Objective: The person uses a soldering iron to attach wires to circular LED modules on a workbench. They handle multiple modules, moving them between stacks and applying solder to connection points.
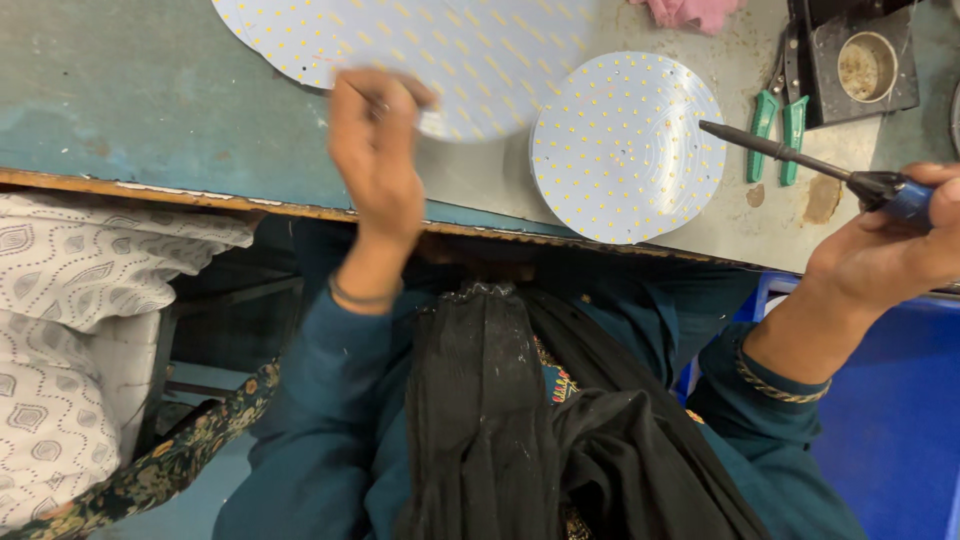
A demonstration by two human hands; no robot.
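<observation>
My left hand (375, 150) is raised over the bench edge and pinches the near rim of a large round white board dotted with small yellow parts (440, 50). A smaller round white board of the same kind (625, 145) lies flat on the bench to its right, close to the front edge. My right hand (890, 250) is closed around the blue handle of a soldering iron (800, 160); its dark shaft points left, and the tip hangs just past the small board's right rim.
Green-handled cutters (778, 130) lie beside a dark stand with a round tin (865, 65) at the back right. A pink cloth (690, 12) sits at the top edge. A patterned white cloth (70, 300) is at my left, a blue crate (890, 400) at my right.
</observation>
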